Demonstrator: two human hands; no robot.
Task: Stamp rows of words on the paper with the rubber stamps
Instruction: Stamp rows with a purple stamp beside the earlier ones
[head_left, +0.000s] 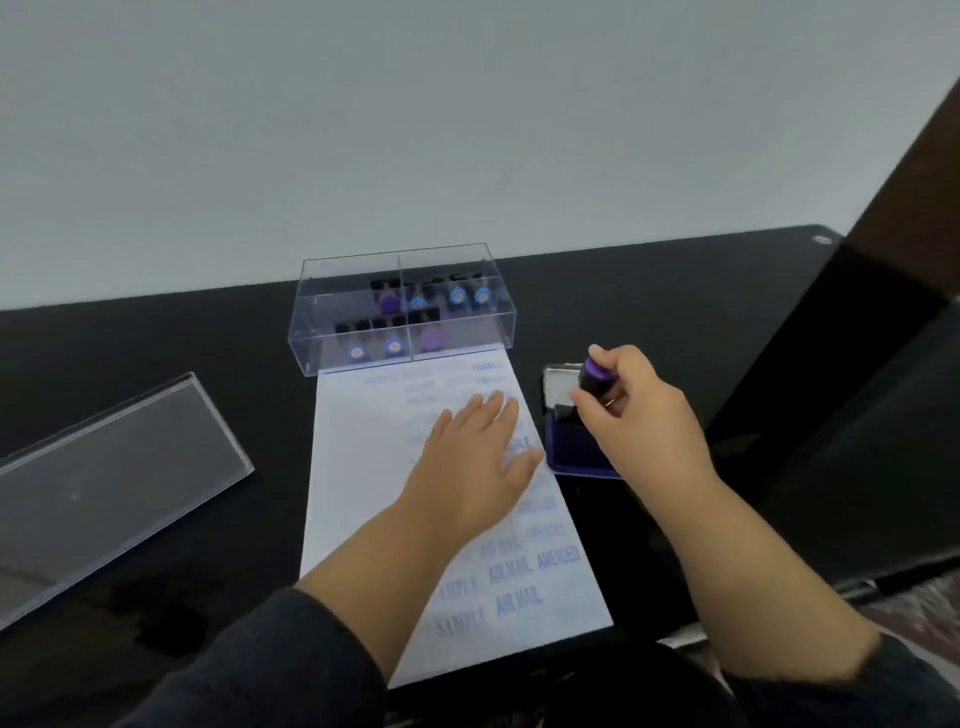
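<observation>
The right hand (631, 400) pinches a purple-topped rubber stamp (594, 379) between thumb and curled fingers, holding it roughly upright over the open ink pad (576, 452), which lies on the black tabletop (234, 519) just beside the paper's right edge. The left hand (478, 457) lies flat with straight fingers on the paper (363, 519), holding nothing. The unstamped space lies to the stamp's left and nearer the person, so the right hand, already the closer one, likely carries it leftward across that edge.
</observation>
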